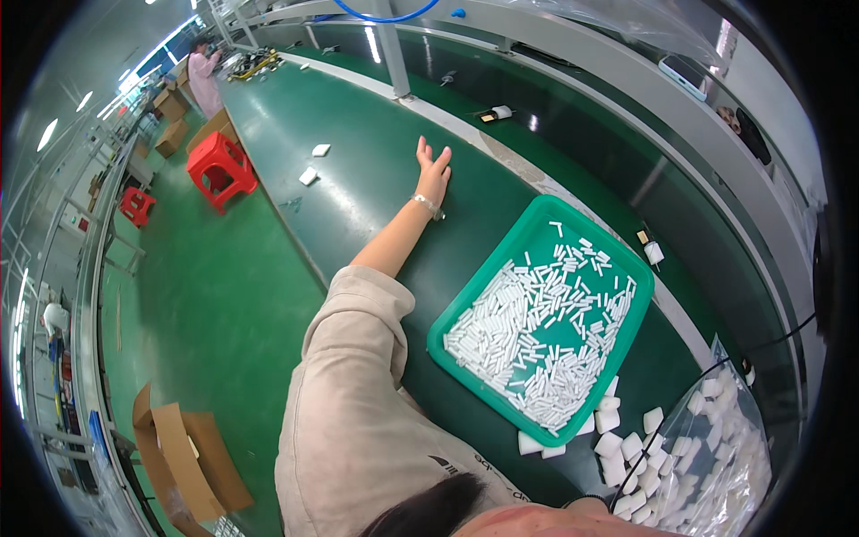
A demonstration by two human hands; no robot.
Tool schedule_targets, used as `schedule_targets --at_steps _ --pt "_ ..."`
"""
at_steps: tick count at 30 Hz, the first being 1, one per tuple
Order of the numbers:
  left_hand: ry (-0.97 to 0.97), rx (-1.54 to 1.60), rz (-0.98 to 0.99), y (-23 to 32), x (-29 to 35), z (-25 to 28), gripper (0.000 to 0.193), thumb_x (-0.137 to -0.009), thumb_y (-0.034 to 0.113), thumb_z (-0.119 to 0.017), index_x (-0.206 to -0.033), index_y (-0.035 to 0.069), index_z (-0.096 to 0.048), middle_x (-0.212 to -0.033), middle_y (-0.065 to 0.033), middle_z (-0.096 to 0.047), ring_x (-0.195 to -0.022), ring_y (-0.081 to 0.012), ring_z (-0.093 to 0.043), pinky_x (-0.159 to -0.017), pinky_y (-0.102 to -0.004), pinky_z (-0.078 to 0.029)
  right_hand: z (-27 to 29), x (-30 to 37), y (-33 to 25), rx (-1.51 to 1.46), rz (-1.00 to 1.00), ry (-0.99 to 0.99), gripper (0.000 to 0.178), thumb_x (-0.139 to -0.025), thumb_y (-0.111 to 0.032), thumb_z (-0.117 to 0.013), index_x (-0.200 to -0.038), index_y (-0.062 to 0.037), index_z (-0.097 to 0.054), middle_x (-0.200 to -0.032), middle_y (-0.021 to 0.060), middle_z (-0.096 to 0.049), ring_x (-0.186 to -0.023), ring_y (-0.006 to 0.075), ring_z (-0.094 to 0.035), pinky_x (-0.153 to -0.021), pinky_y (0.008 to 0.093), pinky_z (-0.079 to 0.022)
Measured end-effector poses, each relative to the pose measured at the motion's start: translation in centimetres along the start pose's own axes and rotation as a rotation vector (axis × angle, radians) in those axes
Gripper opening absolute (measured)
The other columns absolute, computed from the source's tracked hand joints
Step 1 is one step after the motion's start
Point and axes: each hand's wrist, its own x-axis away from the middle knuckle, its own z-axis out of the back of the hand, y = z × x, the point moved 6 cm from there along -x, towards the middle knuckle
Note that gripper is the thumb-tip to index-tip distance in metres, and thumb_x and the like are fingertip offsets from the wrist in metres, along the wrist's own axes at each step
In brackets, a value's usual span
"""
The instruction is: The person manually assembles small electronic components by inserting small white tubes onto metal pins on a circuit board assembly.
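My left hand [433, 174] reaches out over the green bench top [371, 152], with its fingers apart and nothing in them. A bracelet circles that wrist. To the right of my left forearm lies a green tray [537, 210] holding many small white rods [510, 313], heaped mostly at its near side. White blocky pieces [608, 445] lie beside the tray's near corner, and many more are in and around a clear plastic bag [738, 447]. My right hand is not visible; only a bit of skin and a dark band show at the lower edge.
Two white pieces [309, 175] lie farther left on the bench. Beyond its light strip runs a dark green conveyor [582, 148] carrying small white-and-gold parts [653, 249]. A metal post [392, 54] stands between them. Red stools [219, 166], cartons [192, 456] and another person [204, 76] are at left.
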Motion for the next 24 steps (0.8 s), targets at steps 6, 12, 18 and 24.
schedule_targets --at_steps 6,12,18,24 --pt "-0.102 -0.448 0.042 5.3 13.6 2.8 0.085 -0.078 0.035 -0.058 -0.134 0.013 0.002 -0.14 -0.0156 0.0 -0.127 -0.0292 -0.014 -0.1 -0.0402 -0.02 7.3 -0.9 -2.3 -0.366 -0.204 -0.082 0.018 -0.075 -0.016 -0.052 -0.076 0.0012 -0.05 -0.077 0.0153 -0.052 -0.065 0.0287 -0.053 -0.055 0.0413 -0.045" --pt "0.07 -1.673 -0.395 8.9 28.6 4.8 0.067 -0.076 0.043 -0.052 -0.13 0.015 -0.025 -0.134 -0.016 -0.023 -0.124 -0.0387 -0.015 -0.1 -0.0487 -0.016 17.2 5.5 -0.5 -0.941 -0.542 -0.674 0.02 -0.073 -0.015 -0.053 -0.078 0.0046 -0.054 -0.072 0.0167 -0.053 -0.061 0.0292 -0.054 -0.05 0.0375 -0.045" --pt "0.218 -1.566 -0.425 10.4 29.3 4.9 0.067 -0.075 0.044 -0.051 -0.13 0.016 -0.027 -0.135 -0.0129 -0.022 -0.125 -0.0352 -0.014 -0.1 -0.0494 -0.013 6.0 2.8 1.9 -0.982 -0.706 -0.863 0.02 -0.073 -0.014 -0.053 -0.08 0.005 -0.054 -0.072 0.0167 -0.053 -0.062 0.0289 -0.054 -0.051 0.0376 -0.045" --pt "0.161 -1.668 -0.336 9.9 28.9 5.0 0.068 -0.075 0.048 -0.047 -0.132 0.017 -0.024 -0.136 -0.0134 -0.021 -0.126 -0.0351 -0.015 -0.1 -0.0494 -0.011 3.5 1.9 3.5 -1.007 -0.783 -0.972 0.021 -0.073 -0.013 -0.053 -0.081 0.0055 -0.054 -0.073 0.0167 -0.053 -0.063 0.0287 -0.054 -0.051 0.0377 -0.045"
